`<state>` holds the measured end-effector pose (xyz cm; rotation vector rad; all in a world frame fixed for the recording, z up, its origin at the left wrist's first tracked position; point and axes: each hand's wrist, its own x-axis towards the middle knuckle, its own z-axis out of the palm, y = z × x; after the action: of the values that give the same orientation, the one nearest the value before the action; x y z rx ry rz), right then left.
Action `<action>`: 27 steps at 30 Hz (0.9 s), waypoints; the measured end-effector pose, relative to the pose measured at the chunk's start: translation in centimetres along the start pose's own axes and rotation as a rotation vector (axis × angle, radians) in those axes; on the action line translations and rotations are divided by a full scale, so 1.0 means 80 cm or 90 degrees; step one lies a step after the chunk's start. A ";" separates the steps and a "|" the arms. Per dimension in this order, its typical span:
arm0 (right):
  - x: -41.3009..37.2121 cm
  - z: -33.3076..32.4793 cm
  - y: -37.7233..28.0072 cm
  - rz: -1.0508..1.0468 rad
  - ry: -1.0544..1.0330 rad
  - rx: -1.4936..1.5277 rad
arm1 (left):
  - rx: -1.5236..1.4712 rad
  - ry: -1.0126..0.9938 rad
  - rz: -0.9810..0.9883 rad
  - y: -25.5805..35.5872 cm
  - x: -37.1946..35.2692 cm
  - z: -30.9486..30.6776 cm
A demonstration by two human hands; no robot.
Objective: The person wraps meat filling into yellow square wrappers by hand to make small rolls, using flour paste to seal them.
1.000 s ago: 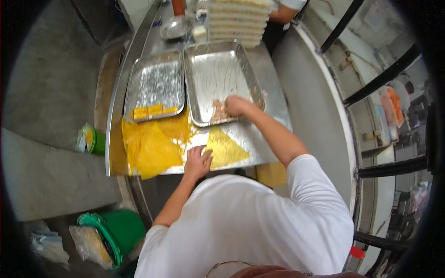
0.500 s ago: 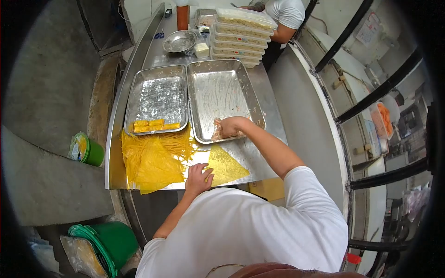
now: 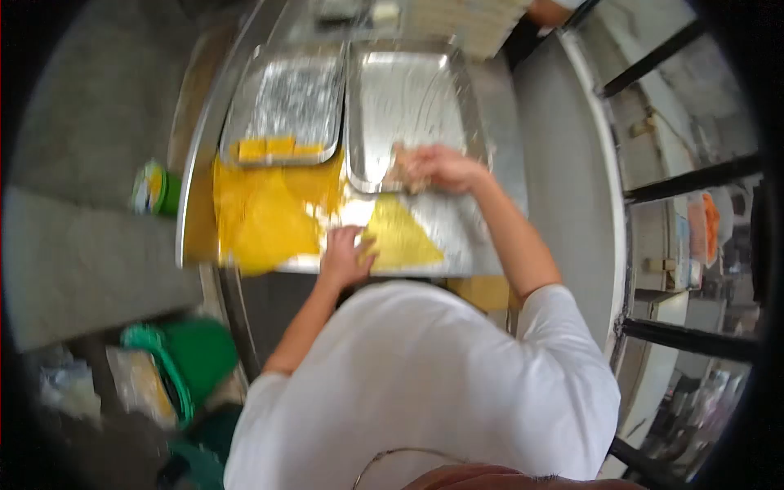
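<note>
My left hand (image 3: 347,260) rests at the table's front edge, fingers apart, its fingertips at the left side of a thin yellow wrapper sheet (image 3: 400,237) that comes to a point on the right. Over the near end of the right metal tray (image 3: 353,139), my right hand (image 3: 445,167) has its fingers curled at a clump of pinkish-brown filling (image 3: 403,166); motion blurs them somewhat. A pile of yellow wrappers (image 3: 269,216) lies left of my left hand. Several yellow rolls (image 3: 278,147) line the near end of the left metal tray (image 3: 237,110).
Stacked plastic containers (image 3: 469,20) stand at the table's far end, with part of another person (image 3: 549,12) beside them. Green buckets (image 3: 196,359) sit on the floor at left. A black-barred frame (image 3: 686,336) runs along the right.
The view has tipped downward, so the table sits higher in it. My right hand has turned and lifted slightly at the filling. My left hand stays beside the wrapper sheet.
</note>
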<state>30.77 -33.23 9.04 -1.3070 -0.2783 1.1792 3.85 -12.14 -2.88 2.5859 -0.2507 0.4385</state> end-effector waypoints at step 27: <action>-0.057 0.126 0.180 -0.346 0.088 -0.916 | -0.056 0.098 0.011 0.002 0.005 -0.006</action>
<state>14.00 -33.46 2.09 -2.2743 -1.4493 0.2762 4.03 -12.09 -2.27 2.4508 -0.2329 0.6154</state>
